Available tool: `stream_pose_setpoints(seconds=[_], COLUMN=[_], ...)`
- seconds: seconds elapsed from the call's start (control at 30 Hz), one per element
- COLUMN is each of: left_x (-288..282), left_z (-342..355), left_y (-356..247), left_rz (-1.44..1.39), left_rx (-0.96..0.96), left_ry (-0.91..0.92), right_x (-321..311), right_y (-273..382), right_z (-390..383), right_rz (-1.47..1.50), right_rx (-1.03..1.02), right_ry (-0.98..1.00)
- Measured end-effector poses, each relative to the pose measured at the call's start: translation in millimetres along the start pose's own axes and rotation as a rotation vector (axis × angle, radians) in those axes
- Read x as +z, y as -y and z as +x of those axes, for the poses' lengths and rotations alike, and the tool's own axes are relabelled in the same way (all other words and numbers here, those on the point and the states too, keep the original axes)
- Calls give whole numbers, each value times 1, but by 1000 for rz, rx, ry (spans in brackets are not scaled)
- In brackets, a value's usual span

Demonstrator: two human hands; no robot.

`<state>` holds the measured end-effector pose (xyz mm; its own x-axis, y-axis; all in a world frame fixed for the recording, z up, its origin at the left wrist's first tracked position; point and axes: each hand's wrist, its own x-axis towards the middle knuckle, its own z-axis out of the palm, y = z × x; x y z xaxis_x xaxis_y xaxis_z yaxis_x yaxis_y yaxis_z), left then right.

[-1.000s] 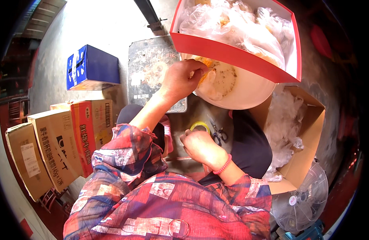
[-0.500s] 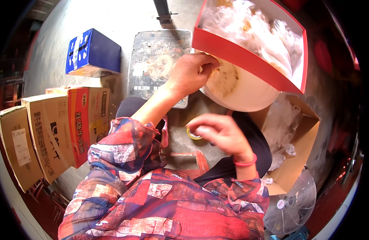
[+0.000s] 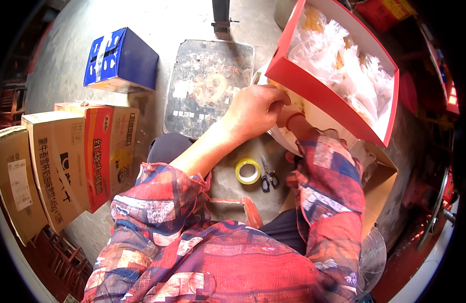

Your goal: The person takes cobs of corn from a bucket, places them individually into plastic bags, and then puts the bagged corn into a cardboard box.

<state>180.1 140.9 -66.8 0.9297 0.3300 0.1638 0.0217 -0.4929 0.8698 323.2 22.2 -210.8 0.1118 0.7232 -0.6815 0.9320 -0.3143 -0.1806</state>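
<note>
My left hand (image 3: pixel 255 113) is closed at the near side of a white round tub (image 3: pixel 321 118), thumb and fingertips pressed together; whatever they pinch is too small to make out. Right beside it, my right hand (image 3: pixel 286 115) reaches into the tub, a red band on the wrist. Its fingers are hidden behind the left hand and the tub's side. Over the tub's far part rests an open red box (image 3: pixel 314 83) holding several clear plastic bags (image 3: pixel 339 65) with yellowish contents.
On the floor between my legs lie a yellow tape roll (image 3: pixel 240 174) and scissors (image 3: pixel 266 183). A worn dark board (image 3: pixel 192 76) lies ahead. Left are a blue box (image 3: pixel 137 63) and several cardboard cartons (image 3: pixel 56 156). At right stand an open carton (image 3: pixel 384 177) and a fan (image 3: pixel 373 260).
My right hand has moved up and forward from above the tape roll into the tub beside my left hand. Tape and scissors now show uncovered. The view has shifted slightly.
</note>
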Motion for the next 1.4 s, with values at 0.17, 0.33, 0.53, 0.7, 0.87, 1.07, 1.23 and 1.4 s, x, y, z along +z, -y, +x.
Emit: stream_pose_setpoints(seconds=[0.17, 0.33, 0.53, 0.7, 0.87, 1.07, 1.23, 1.4], left_x=[-6, -6, -5, 1, 9, 19, 29, 43], left_z=[-2, 0, -2, -1, -4, -8, -14, -7], left_y=[-1, 1, 3, -4, -8, 0, -11, -15], left_rz=[18, 32, 27, 59, 70, 250, 445, 347], left_rx=[-30, -24, -35, -30, -38, -5, 200, 233], left_ry=[52, 55, 68, 97, 165, 301, 79, 121], right_x=[14, 11, -3, -1, -32, -43, -62, -66], right_y=[-29, -48, -42, -40, -8, 38, 66, 86], right_z=[7, -37, -97, -123, -136, -179, -201, -203], right_rz=[-35, 293, 590, 697, 1097, 1507, 1459, 1413], right_rx=[23, 54, 127, 191, 248, 97, -118, -130], right_ry=[85, -156, -442, -511, -375, -629, -800, -961])
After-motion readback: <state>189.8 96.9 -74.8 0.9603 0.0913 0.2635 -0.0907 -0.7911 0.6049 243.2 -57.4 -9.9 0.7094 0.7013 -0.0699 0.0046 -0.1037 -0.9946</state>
